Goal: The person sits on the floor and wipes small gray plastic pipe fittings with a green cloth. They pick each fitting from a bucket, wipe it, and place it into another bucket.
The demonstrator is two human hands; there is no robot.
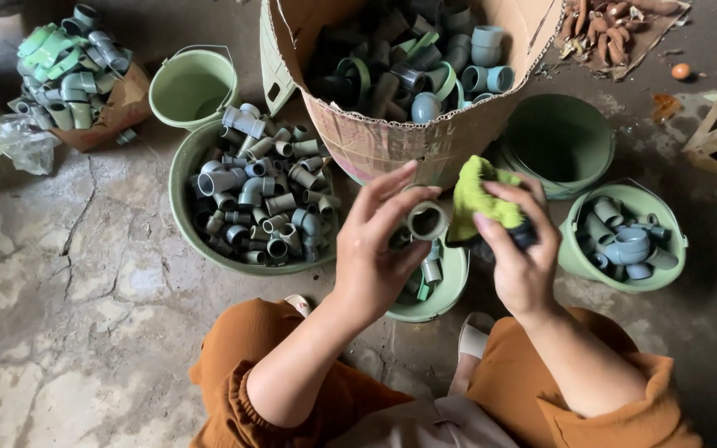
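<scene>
Grey plastic pipe fitting (pixel 426 221) sits at the frame's centre, pinched in the fingertips of the left hand (pixel 375 249). Just right of it, the right hand (pixel 520 249) grips a yellow-green cloth (pixel 479 199), perhaps wrapped around a dark object. Below them rests a green bowl (pixel 450 290) on the floor.

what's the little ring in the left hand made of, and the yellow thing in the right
The ring looks like moulded plastic, probably a pipe fitting: grey, smooth, dull sheen, even wall. The yellow thing looks like soft cloth: fuzzy surface, crumpled folds under the right hand fingers.
</scene>
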